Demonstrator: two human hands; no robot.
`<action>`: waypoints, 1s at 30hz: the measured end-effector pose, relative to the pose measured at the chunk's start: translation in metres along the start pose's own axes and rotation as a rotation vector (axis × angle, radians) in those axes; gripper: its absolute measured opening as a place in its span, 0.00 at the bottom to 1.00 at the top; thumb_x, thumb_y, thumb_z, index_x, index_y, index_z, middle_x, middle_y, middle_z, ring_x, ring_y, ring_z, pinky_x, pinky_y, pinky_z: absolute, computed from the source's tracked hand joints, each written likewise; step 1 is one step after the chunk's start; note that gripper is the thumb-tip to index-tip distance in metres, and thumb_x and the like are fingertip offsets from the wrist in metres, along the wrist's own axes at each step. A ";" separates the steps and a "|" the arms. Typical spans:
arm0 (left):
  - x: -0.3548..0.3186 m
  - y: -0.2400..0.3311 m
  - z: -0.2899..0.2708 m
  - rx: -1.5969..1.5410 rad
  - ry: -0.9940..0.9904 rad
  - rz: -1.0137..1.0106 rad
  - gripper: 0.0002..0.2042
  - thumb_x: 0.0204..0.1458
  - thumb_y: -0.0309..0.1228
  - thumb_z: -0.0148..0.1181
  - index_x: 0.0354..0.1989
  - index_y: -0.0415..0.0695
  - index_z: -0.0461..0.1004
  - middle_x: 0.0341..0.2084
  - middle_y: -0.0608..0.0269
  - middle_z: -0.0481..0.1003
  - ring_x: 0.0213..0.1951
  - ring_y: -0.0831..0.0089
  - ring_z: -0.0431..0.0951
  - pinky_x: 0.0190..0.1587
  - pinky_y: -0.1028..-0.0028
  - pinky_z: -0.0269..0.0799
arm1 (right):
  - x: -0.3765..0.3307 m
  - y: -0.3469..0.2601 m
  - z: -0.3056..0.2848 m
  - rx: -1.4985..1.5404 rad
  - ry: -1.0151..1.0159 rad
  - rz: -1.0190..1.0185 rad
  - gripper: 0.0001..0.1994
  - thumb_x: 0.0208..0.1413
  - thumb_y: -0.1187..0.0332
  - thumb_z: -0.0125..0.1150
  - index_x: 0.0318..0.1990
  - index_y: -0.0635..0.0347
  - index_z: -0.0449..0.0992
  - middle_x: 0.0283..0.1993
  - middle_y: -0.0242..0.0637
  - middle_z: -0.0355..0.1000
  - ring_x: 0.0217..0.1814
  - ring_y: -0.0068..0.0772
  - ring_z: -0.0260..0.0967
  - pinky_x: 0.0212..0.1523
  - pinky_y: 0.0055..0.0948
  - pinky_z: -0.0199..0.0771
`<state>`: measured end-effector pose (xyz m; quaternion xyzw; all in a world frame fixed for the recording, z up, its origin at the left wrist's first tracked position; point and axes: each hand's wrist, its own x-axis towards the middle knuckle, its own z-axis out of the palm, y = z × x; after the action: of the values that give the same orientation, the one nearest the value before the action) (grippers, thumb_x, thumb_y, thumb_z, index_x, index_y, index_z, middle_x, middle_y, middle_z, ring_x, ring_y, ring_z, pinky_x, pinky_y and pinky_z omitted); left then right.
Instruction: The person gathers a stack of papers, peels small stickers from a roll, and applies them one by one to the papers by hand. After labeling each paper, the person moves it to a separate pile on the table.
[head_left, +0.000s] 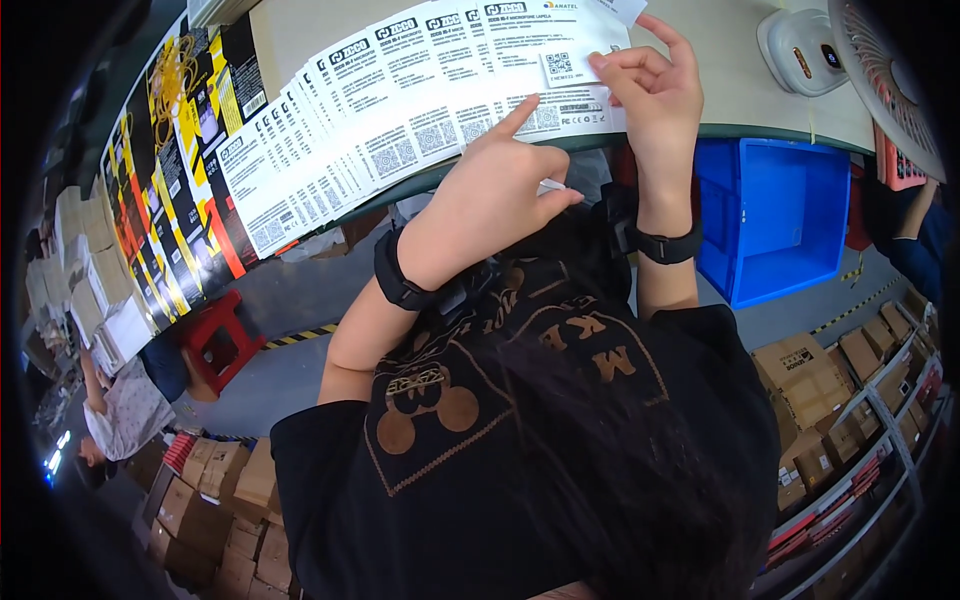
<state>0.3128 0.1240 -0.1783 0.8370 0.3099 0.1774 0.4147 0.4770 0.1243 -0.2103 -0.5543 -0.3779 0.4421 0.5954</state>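
Note:
A long fanned row of flat white printed package cards (400, 110) lies overlapped on the beige table (720, 90). My left hand (500, 190) rests on the front edge of the row with its index finger stretched out onto a card; a small white slip (550, 186) shows between thumb and curled fingers. My right hand (655, 95) is over the rightmost card, its fingertips pinching at a small white label with a square code (567, 66) stuck there. Both wrists wear black bands.
Black and yellow package cards (170, 160) continue the row at the left. A white fan (890, 80) and a white device (800, 50) stand on the table's right. Below the table edge are a blue bin (780, 215), a red stool (215, 335), cardboard boxes (810, 380), and another person (120, 410).

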 end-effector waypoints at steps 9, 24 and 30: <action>-0.002 -0.007 0.008 0.020 -0.010 0.018 0.11 0.41 0.28 0.62 0.14 0.39 0.68 0.05 0.56 0.64 0.12 0.59 0.66 0.64 0.63 0.48 | 0.006 0.030 0.006 0.408 -0.165 -0.378 0.24 0.48 0.82 0.57 0.53 0.66 0.57 0.25 0.29 0.66 0.25 0.14 0.63 0.26 0.10 0.62; -0.050 0.010 -0.002 0.132 0.085 0.055 0.12 0.42 0.31 0.62 0.15 0.40 0.67 0.06 0.58 0.64 0.13 0.59 0.66 0.64 0.61 0.49 | -0.034 0.010 0.033 0.001 0.168 -0.761 0.29 0.44 0.71 0.63 0.56 0.62 0.59 0.35 0.47 0.63 0.36 0.43 0.65 0.37 0.32 0.67; -0.072 0.008 -0.007 0.196 0.055 0.017 0.12 0.43 0.32 0.62 0.16 0.40 0.67 0.06 0.59 0.65 0.14 0.60 0.68 0.63 0.60 0.49 | -0.076 -0.019 0.036 -1.094 -0.235 -0.815 0.24 0.49 0.70 0.58 0.55 0.60 0.61 0.44 0.43 0.67 0.46 0.39 0.65 0.47 0.33 0.63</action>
<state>0.2589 0.0763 -0.1704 0.8708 0.3301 0.1725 0.3208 0.4208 0.0644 -0.1851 -0.5370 -0.7868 -0.0140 0.3039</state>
